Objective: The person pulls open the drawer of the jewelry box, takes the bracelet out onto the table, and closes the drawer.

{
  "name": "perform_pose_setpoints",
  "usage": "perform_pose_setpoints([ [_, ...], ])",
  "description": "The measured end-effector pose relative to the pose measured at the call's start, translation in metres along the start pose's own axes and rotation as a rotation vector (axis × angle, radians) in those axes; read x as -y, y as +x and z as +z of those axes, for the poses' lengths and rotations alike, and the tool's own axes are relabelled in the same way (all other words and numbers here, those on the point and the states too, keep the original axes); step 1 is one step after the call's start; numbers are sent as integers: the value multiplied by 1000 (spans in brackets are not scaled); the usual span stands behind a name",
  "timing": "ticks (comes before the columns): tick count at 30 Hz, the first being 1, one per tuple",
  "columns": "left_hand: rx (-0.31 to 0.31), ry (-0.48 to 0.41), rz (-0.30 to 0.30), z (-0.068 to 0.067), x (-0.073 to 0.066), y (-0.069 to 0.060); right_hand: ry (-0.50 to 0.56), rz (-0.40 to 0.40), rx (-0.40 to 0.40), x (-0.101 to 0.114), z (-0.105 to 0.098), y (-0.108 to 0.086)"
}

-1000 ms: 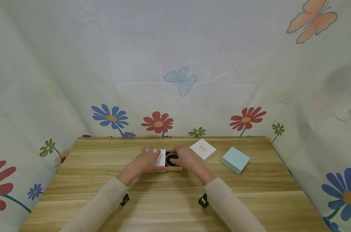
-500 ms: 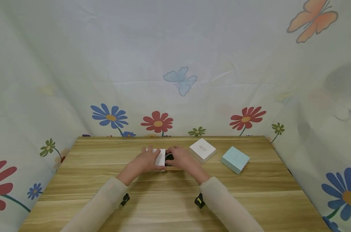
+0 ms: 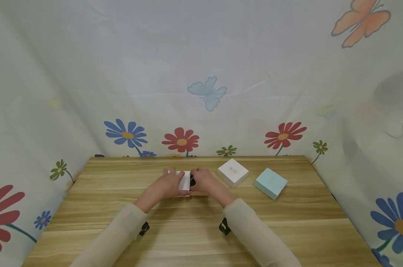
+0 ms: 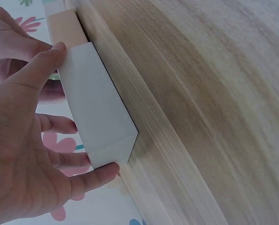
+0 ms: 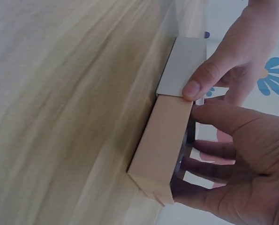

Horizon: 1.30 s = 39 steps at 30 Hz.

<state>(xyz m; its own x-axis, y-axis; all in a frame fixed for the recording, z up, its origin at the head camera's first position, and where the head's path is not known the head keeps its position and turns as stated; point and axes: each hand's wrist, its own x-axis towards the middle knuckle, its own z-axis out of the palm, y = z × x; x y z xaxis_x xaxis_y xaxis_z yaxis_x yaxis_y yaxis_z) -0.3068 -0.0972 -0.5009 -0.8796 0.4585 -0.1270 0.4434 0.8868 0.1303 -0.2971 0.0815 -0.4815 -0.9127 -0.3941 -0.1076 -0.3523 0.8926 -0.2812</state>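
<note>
On the table, a slide-out box has its white sleeve (image 3: 185, 181) on the left and its tan tray (image 3: 199, 193) pulled out to the right. My left hand (image 3: 168, 184) grips the sleeve, thumb along the near side and fingers over the far edge. In the right wrist view, my right hand (image 5: 252, 164) reaches its thumb and fingers into the tray's dark interior (image 5: 190, 133). Those fingertips are partly hidden by the tray wall, and whatever they touch inside cannot be made out. The two thumbs are close together at the sleeve's opening.
A white square box (image 3: 233, 172) with small lettering lies right of the hands. Farther right is a pale blue box (image 3: 270, 183). Both rest on the wooden table (image 3: 188, 237), which ends at a flower-printed curtain (image 3: 148, 92).
My right hand has shifted left over the tray, covering the silvery ring on the dark lining that was visible earlier. The left hand and sleeve stay in place.
</note>
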Motion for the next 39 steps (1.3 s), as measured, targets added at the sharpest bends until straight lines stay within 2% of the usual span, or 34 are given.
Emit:
perform_pose_setpoints([
  [11, 5, -22, -8, -1, -2, -1, -179, -20, 66, 9, -5, 16],
  [18, 13, -6, -10, -2, -2, -2, -138, -4, 93, 9, -5, 20],
  [32, -1, -13, 5, -7, -6, -2, -103, -23, 3, 6, -6, 15],
  [39, 16, -26, -18, -4, -4, -1, -112, -11, 46, 6, -3, 18],
])
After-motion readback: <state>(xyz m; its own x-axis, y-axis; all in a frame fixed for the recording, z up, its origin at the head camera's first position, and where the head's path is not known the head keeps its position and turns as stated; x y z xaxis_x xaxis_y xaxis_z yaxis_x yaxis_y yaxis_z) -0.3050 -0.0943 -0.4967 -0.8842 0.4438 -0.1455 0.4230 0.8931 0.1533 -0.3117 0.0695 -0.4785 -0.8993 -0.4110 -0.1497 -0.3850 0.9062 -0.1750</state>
